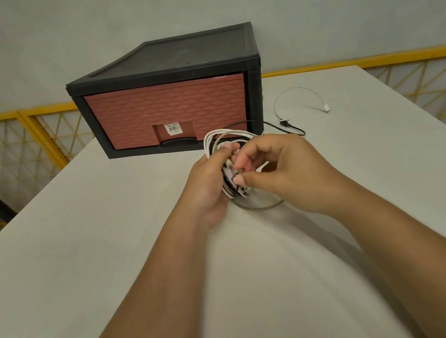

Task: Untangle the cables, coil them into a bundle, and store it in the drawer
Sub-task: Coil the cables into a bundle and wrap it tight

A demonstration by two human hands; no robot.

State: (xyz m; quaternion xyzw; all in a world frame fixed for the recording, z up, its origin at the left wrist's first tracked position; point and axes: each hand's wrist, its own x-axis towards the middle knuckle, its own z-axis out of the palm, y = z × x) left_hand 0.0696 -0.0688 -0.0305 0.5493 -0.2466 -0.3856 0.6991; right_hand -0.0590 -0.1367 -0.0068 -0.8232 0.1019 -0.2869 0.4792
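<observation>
- Cables (213, 141) are being gathered into a half-made coil of white and dark loops, held just above the table (111, 243), right in front of the closed drawer (166, 110).
- Left hand (209, 182) is gripping the coil, fingers curled round its loops; right hand (288, 170) is pinching at the strands with thumb and fingertips, close against the left fingers.
- Coiling seems to be the step in hand: a black cable (294, 129) is trailing from the bundle across the table to the right, and a thin white cable (293, 88) is lying apart beyond it, unheld.
- Next move is probably calling for winding in the black tail, fetching the white one, then freeing one hand for the drawer handle (180, 141).
</observation>
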